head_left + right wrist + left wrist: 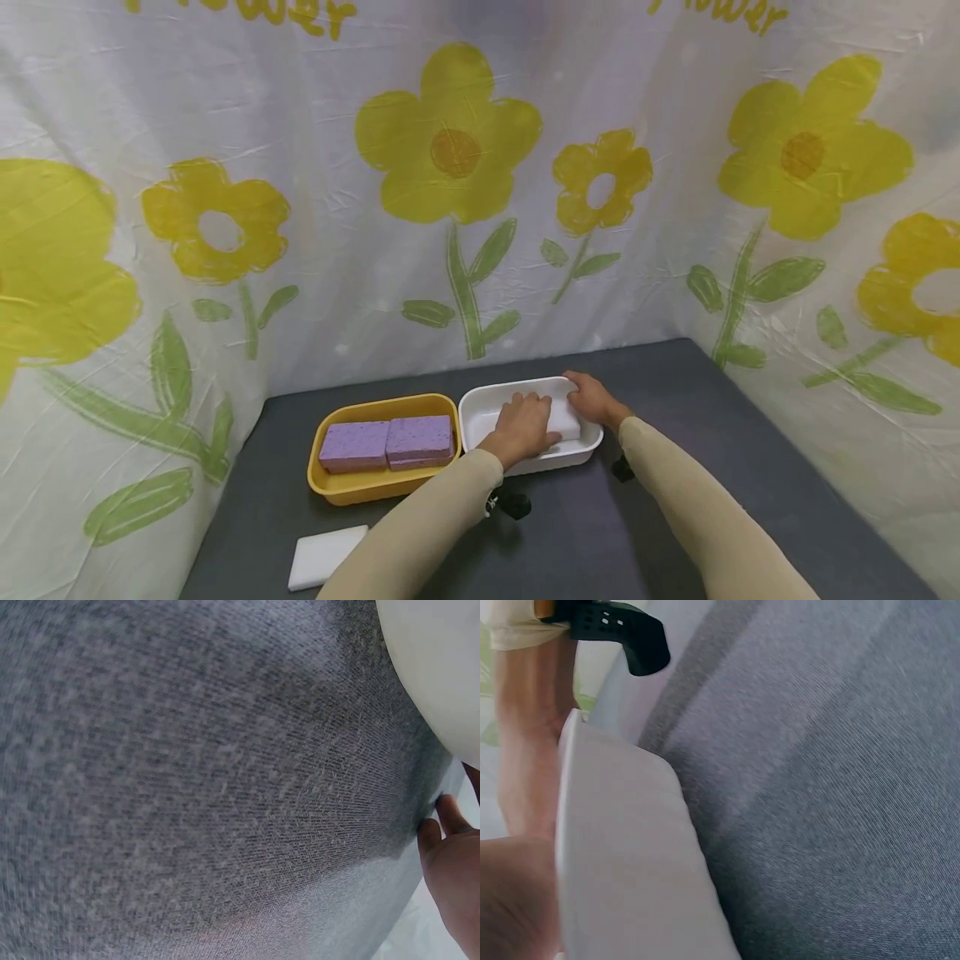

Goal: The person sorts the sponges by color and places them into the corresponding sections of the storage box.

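In the head view, a white rectangular sponge (564,422) lies in the right part of a white plastic tray (480,398). My left hand (519,427) reaches over the tray's front rim and grips the sponge from the left, thumb at its near side and fingers at its far side. At the tray's back right corner, my right hand (596,402) holds the rim. The right wrist view has the right hand (454,874) beside the tray's curved outer wall (442,671). In the left wrist view the tray's wall (626,847) partly hides the left hand (514,896).
Left of the white tray stands a yellow tray (327,487) with purple sponges (356,446) side by side. Another white sponge (326,557) lies at the front left of the dark grey table (570,533), partly behind the left sleeve. A flower-printed curtain (337,250) surrounds the table's back and sides.
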`<state>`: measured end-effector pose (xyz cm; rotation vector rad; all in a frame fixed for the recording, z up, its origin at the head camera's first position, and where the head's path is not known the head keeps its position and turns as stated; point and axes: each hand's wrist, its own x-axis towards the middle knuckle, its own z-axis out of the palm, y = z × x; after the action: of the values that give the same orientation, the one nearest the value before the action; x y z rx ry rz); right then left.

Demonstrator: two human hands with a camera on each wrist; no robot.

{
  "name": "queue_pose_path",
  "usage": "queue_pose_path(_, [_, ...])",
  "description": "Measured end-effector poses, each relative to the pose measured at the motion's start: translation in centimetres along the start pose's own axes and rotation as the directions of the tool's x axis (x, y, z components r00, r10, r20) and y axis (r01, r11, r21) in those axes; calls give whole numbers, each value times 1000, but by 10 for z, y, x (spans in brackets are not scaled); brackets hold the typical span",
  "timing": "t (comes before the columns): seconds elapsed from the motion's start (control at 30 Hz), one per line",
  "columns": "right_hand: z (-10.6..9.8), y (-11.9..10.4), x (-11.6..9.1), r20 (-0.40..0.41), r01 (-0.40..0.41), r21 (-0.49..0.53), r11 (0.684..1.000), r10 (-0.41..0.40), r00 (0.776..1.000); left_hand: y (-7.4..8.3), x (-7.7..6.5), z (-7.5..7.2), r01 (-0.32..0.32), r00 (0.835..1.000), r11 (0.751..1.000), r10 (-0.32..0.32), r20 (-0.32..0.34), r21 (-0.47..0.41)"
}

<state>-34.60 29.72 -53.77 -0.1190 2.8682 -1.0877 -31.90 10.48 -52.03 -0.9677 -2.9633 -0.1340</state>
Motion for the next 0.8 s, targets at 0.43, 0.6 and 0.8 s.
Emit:
queue_pose_path(0.43, [0,2,0,-6,20,2,1000,-20,1000,-3,-12,-22,-71,995,997,71,-69,0])
queue_pose_path(0.6, [1,3,0,5,-4,2,1000,4,1000,-7,-24,-32,-112,990,994,113,-89,14])
queue_pose_path(0.8, [1,2,-1,17,-35,5,999,35,999,-16,-42,-42,-142,982,990,143,-119,23])
